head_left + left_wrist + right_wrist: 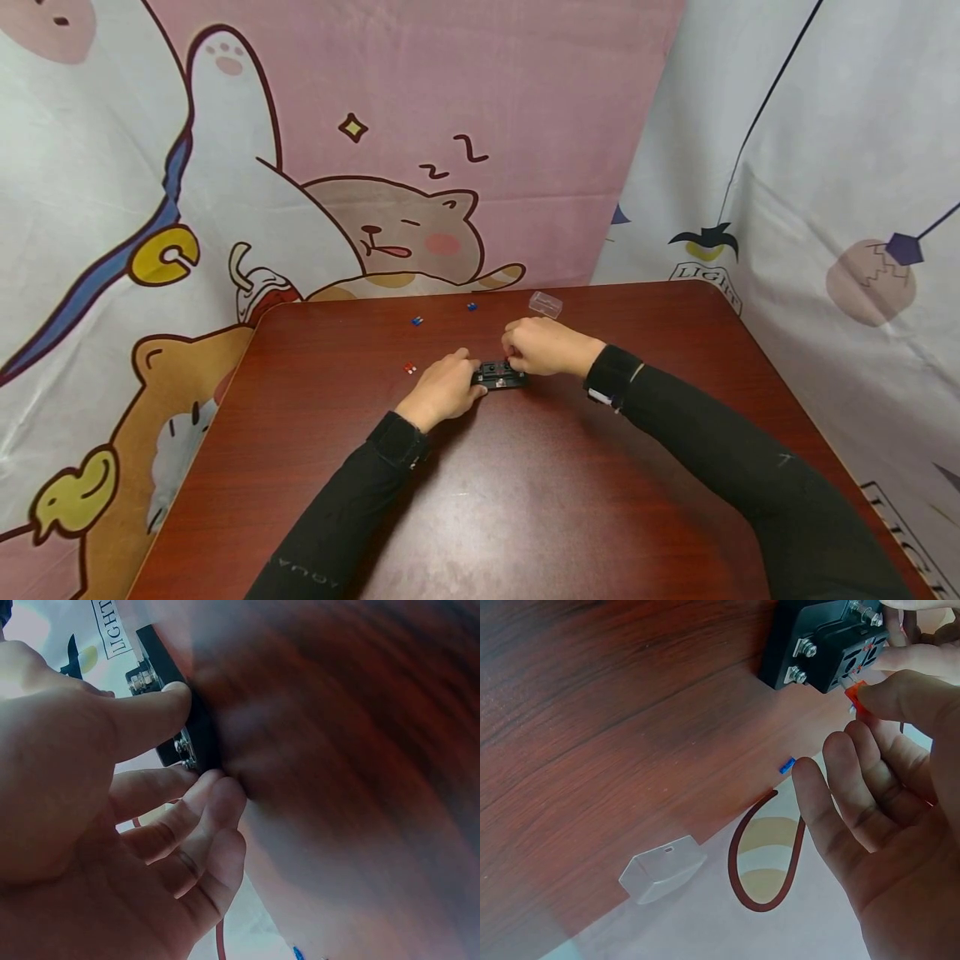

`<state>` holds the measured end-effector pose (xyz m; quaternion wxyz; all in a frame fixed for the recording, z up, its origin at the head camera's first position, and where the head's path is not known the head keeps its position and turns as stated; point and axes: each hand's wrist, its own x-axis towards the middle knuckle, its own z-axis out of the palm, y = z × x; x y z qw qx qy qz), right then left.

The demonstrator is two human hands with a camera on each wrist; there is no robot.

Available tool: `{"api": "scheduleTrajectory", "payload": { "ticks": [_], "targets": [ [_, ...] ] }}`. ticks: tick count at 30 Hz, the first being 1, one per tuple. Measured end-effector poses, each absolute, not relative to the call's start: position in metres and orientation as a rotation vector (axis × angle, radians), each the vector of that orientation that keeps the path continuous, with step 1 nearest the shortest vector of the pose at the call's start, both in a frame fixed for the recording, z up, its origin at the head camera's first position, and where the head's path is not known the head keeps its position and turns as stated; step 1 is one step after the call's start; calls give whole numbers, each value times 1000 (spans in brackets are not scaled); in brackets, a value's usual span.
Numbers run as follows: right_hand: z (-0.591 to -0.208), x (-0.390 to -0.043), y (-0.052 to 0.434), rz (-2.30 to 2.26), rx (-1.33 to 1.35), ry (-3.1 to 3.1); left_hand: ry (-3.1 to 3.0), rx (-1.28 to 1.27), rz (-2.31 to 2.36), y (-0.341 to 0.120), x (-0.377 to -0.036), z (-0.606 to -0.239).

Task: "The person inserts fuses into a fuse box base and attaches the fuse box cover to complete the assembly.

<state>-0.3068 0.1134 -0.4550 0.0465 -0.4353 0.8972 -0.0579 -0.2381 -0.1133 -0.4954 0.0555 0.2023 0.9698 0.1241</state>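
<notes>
A black fuse block [501, 377] with metal screw terminals lies on the table between both hands. My left hand [445, 387] grips its left end, thumb along the near side and fingertips at the far side. In the right wrist view, my right hand [900, 772] pinches a red blade fuse [855, 697] between thumb and fingers. The fuse's metal prongs point at the slots on top of the block, right at its edge. From the head camera, the right hand [549, 344] hides most of that fuse.
Another small red fuse [409, 367] lies left of the block. Two blue fuses, one farther left [417, 321] and one near the back edge [472, 307], lie beyond it. A clear plastic cover [545, 304] sits behind the right hand. A printed cloth [480, 83] hangs behind the table.
</notes>
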Motion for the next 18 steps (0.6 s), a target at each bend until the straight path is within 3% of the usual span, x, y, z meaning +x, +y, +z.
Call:
{"api": "scheduleTrajectory", "payload": {
  "ticks": [18],
  "targets": [
    [-460,-307,112,-156,-1316,2735,2942,611,372,-113,-238,-496]
  ]
}}
